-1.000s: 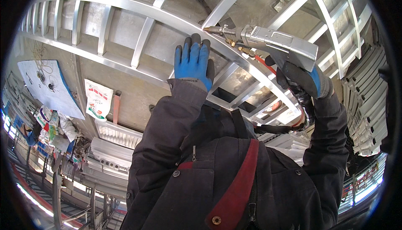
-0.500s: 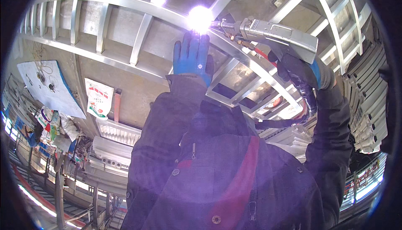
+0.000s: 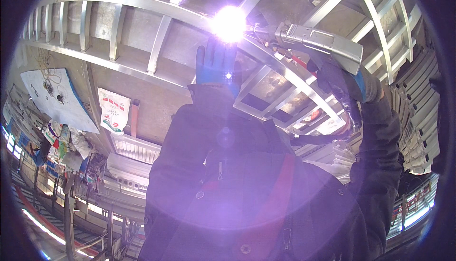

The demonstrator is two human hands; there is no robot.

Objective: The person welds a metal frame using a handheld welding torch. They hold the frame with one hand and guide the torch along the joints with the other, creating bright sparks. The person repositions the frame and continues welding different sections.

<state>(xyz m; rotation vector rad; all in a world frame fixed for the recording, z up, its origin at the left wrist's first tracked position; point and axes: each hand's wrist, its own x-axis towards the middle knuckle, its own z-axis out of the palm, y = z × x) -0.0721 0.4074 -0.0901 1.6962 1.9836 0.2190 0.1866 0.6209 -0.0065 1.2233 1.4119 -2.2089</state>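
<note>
My right hand [image 3: 338, 76], in a dark glove with blue at the back, grips the handle of a silver welding gun [image 3: 320, 42]. The gun's nozzle points left into a blinding white-violet glare [image 3: 228, 24] on a bar of the metal frame [image 3: 156, 7]. Just below that glare lies my left hand [image 3: 214, 66] in a blue glove, its fingers stretched out flat toward the bar. The glare hides its fingertips and the exact spot being welded. A dark cable [image 3: 323, 140] hangs from the gun and curves below my right hand.
Ladder-like metal bars spread across the far side. At left lie a pale blue-white board [image 3: 59, 99] and a white printed bag [image 3: 114, 111] beside a reddish-brown strip [image 3: 135, 121]. Stacked metal profiles stand at right [image 3: 413, 118] and lower left [image 3: 126, 170].
The glare has grown brighter and wider, washing over my left fingers and jacket. My right hand and the gun have shifted very slightly right and down. My left hand stays nearly still.
</note>
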